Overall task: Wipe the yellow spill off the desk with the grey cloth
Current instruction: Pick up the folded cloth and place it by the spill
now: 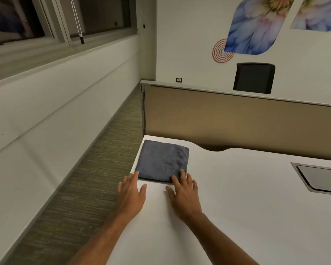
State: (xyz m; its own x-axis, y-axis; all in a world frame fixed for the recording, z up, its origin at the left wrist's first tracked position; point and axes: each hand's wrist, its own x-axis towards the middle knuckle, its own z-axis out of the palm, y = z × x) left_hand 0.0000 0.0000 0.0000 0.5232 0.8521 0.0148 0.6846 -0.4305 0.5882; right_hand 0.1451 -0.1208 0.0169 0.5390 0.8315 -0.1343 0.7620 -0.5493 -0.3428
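A folded grey cloth (161, 160) lies flat at the far left corner of the white desk (237, 197). My left hand (130, 194) is open, fingers spread, at the desk's left edge, its fingertips by the cloth's near left corner. Open as well, my right hand (183, 194) rests palm down on the desk, and its fingertips lie on the cloth's near right edge. Neither hand grips the cloth. No yellow spill shows anywhere on the visible desk surface.
A tan partition panel (237, 121) stands along the desk's far edge. A grey cable hatch (319, 178) is set into the desk at the right. Carpeted floor (96, 178) drops off left of the desk. A black chair (254, 78) stands behind the partition.
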